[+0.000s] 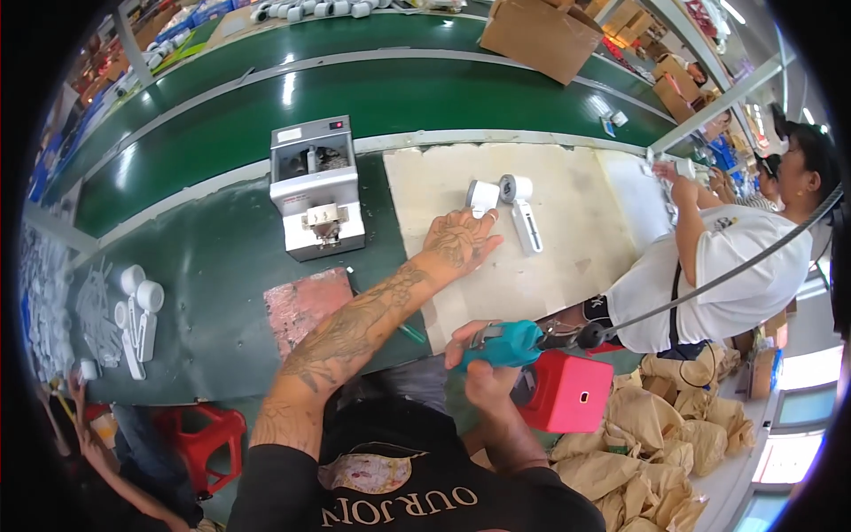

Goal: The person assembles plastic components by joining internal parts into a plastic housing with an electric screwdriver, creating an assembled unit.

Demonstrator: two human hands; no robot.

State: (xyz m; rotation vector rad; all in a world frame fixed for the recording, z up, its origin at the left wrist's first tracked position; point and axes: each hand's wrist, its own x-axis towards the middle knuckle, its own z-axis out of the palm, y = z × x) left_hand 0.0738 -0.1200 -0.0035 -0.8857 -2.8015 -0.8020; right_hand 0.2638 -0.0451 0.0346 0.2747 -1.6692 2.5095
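Observation:
My left hand (463, 239) reaches across the beige board, fingers closed on a white round-headed handheld device (483, 197); the hand hides its lower part. Just right of it lies a similar white device (527, 226), its handle pointing toward me and a dark slot along it. In my right hand (486, 377), near the front edge of the bench, is a teal electric screwdriver (507, 344). The screwdriver points right, where a dark cable runs up from its end. A grey screw feeder (316, 191) with a dark open tray stands left of the board.
A worn reddish pad (308, 309) lies on the green mat by my left forearm. Several white devices (139, 310) sit at the far left. A co-worker (727, 257) works on the right, beside a red stool (567, 395). Behind runs a green conveyor (399, 93) with a cardboard box (541, 37).

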